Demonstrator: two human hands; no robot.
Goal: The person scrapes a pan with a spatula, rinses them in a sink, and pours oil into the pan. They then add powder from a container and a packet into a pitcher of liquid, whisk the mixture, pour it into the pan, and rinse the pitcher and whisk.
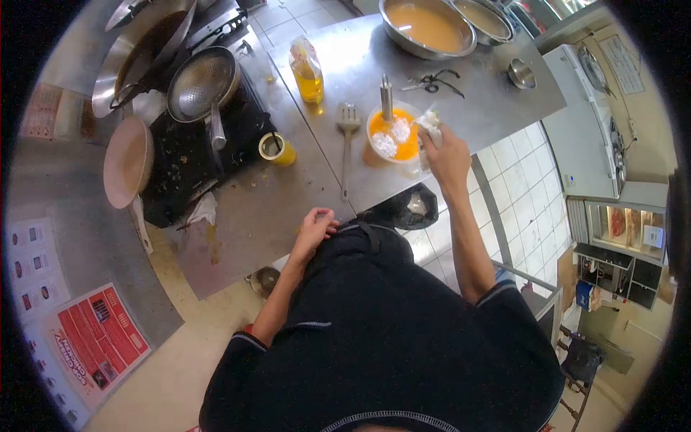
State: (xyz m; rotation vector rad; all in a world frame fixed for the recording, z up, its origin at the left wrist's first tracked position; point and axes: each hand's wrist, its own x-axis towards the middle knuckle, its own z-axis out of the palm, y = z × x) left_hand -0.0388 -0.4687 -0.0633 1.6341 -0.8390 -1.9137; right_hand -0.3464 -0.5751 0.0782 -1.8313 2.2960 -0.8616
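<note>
The grey metal tabletop (504,108) carries a round translucent plastic tub (371,150) of orange liquid (409,150) and white powder (386,145), with the left hand (317,227) (fingers loosely curled, slightly apart) near the tabletop's edge and the right hand (448,157) clamped on a crumpled white packet (430,121) at the tub's rim.

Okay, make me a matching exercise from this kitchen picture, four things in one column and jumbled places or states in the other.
Column one
1. slotted turner
2. left hand
3. right hand
4. white powder

Column two
A. on top of the orange liquid
B. gripping a white packet
C. lying on the metal counter
D. close to the metal counter's near edge, holding nothing visible

Right pairs: 1-C, 2-D, 3-B, 4-A
</note>
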